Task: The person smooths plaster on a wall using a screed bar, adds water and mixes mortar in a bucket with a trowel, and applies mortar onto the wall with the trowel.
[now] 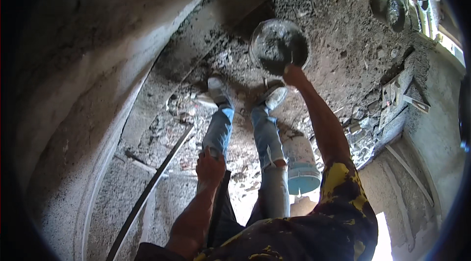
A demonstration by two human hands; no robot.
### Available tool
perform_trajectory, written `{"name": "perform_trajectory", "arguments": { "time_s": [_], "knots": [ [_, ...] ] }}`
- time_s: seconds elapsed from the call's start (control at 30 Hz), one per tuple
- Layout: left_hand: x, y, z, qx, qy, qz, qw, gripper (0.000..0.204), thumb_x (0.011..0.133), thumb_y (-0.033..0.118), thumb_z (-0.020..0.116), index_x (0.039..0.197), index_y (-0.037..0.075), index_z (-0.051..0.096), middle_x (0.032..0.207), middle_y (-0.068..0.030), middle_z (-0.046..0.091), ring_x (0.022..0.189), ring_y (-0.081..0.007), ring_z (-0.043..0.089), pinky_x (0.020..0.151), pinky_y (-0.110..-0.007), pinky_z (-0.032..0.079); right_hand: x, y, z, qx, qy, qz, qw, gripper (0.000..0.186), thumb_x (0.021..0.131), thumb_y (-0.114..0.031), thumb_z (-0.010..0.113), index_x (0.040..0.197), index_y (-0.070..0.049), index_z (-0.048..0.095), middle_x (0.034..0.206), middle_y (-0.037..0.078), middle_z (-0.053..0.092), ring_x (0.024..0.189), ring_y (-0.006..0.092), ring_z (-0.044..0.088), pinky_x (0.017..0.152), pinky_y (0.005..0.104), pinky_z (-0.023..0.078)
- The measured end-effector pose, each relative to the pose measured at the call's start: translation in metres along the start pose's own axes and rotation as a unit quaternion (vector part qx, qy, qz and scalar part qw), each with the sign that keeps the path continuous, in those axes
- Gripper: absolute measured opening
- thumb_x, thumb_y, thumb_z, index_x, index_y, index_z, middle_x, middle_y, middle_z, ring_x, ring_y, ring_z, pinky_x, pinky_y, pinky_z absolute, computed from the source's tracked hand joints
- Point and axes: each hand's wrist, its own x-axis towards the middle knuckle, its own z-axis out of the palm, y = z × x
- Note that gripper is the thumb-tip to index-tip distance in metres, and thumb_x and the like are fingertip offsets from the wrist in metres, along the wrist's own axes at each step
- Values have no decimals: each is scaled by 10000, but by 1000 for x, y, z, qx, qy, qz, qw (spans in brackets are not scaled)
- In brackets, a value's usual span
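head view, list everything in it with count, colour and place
mix bucket: 1, dark grey, upper centre
mix: 1 mass, grey, in the mix bucket
pale bucket: 1, white and pale blue, right of centre
long bar: 1, dark, lower left
rubble: uncountable, grey-brown, centre to upper right
walls: at least 2, grey, left and right
round object: 1, grey, upper right
strip: 1, pale, lower right
shoes: 2, dusty grey, centre
jeans: 1 pair, blue, centre
shirt: 1, dark and yellow, bottom
left hand: 1, bare, at left knee
right hand: 1, bare, at mix bucket's near rim
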Motion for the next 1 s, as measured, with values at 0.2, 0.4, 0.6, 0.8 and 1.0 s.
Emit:
{"name": "perform_trajectory", "arguments": {
  "time_s": [0.2, 0.4, 0.6, 0.8, 1.0],
  "knots": [
    [-1, -7, -10, 7, 8, -14, 1000, 539, 801, 371, 534, 1204, 19, 469, 1019, -208, 552, 892, -360, 577, 756, -466, 477, -1, -22, -27, 93, 16, 30, 995, 266, 734, -204, 575, 942, -40, 595, 948, 251, 609, 912, 392, 594, 765, 457, 486],
    [-1, -4, -10, -1, -28, -49, 998, 549, 796, 369, 523, 1214, 18, 463, 1050, -218, 545, 930, -367, 572, 782, -458, 473, 2, -7, -27, 17, -37, -114, 993, 227, 787, -190, 537, 905, -5, 594, 930, 225, 623, 889, 340, 614, 754, 433, 492],
    [6, 12, 2, -8, -13, -14, 1000, 544, 793, 372, 525, 1207, 22, 471, 1061, -213, 546, 930, -360, 572, 785, -450, 471, 23, 14, -1, -26, -52, -83, 995, 275, 740, -153, 538, 947, 22, 580, 926, 271, 607, 899, 417, 593, 774, 467, 484],
    [-2, 11, -3, 6, -29, -37, 999, 541, 809, 389, 518, 1199, 15, 478, 1055, -210, 545, 935, -355, 568, 792, -448, 463, 14, -12, 14, -2, -13, 5, 1000, 295, 713, -207, 613, 928, -7, 584, 903, 239, 611, 901, 411, 582, 736, 477, 475],
    [-1, -3, 7, 24, -2, -45, 999, 577, 802, 424, 508, 1201, 9, 476, 1031, -220, 564, 936, -361, 579, 794, -456, 471, -26, -12, -48, 87, 62, -36, 994, 221, 776, -147, 536, 962, -38, 586, 901, 217, 593, 853, 376, 577, 737, 459, 464]
  ]
}}
